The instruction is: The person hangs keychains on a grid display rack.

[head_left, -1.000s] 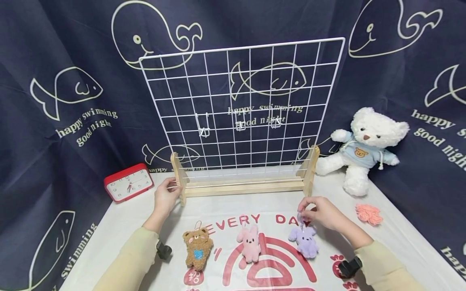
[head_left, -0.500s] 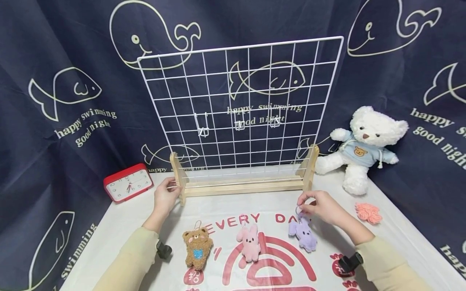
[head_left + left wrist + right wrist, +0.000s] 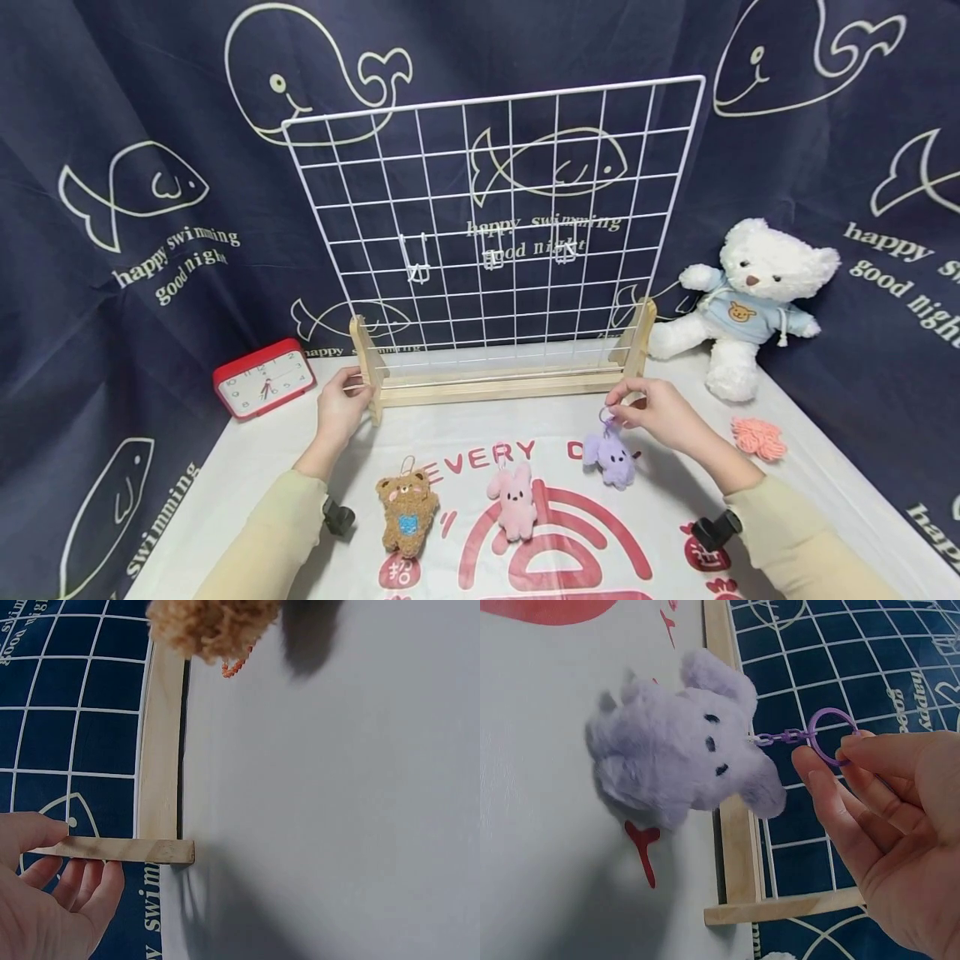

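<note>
My right hand (image 3: 656, 412) pinches the purple ring (image 3: 832, 736) of a lilac plush bunny keychain (image 3: 611, 460). The bunny hangs from a short chain (image 3: 784, 737), in front of the rack's right foot. At the rack's left end, my left hand (image 3: 345, 408) grips the wooden side support (image 3: 127, 849) between thumb and fingers. The white wire grid rack (image 3: 513, 192) stands upright in its wooden base (image 3: 502, 387). Three white hooks hang on the grid: a left hook (image 3: 416, 260), a middle hook (image 3: 492, 257) and a right hook (image 3: 566, 252).
On the table lie a brown bear keychain (image 3: 408, 512) and a pink bunny keychain (image 3: 516, 504), both before the rack. A red clock (image 3: 266, 379) stands at the left. On the right are a white teddy bear (image 3: 757, 300) and a coral yarn-like bundle (image 3: 757, 440).
My right hand has raised the lilac bunny keychain off the table and moved it slightly left, toward the rack. The left hand stays on the wooden support.
</note>
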### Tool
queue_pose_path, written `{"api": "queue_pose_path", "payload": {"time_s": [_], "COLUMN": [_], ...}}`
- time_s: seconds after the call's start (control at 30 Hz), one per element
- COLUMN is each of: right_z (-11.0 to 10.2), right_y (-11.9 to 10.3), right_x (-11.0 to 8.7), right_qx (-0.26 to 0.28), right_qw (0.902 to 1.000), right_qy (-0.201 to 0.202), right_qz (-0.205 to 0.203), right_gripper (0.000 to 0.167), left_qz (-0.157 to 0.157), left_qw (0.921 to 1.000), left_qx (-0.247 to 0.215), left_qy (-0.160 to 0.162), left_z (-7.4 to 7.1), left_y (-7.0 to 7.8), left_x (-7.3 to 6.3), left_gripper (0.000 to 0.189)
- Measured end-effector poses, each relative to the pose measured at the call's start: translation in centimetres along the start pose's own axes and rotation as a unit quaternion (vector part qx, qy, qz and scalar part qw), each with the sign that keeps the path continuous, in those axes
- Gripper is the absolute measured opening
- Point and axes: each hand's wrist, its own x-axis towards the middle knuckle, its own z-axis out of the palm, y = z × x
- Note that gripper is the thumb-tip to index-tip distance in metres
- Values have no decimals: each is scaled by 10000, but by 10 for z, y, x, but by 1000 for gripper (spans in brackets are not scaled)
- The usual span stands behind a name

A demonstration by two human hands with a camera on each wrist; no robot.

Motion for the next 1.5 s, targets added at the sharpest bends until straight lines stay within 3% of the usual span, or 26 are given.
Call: {"api": "queue_pose_path", "payload": {"time_s": [0.5, 0.77, 1.0, 1.27, 1.5], "right_z": [2, -4, -9, -14, -17], "right_y": [-13, -26, -37, -51, -62], "right_x": [12, 16, 23, 31, 38], "right_qx": [488, 254, 459, 599, 298], "right_qw": [9975, 9973, 9953, 9908, 9871], "right_qy": [478, 649, 709, 1019, 1358], "right_qz": [-189, -231, -467, -658, -794], "right_gripper": [7, 10, 11, 10, 6], "left_qz": [-2, -104, -93, -52, -5], "left_qw": [9999, 9999, 9999, 10000, 10000], "left_qx": [-48, -41, -58, -47, -4], "left_qy": [112, 48, 19, 19, 22], "left_z": [1, 0, 1, 1, 1], "left_y": [-2, -3, -4, -2, -1], "left_x": [-1, 0, 1, 0, 0], "left_gripper": [39, 41, 42, 42, 41]}}
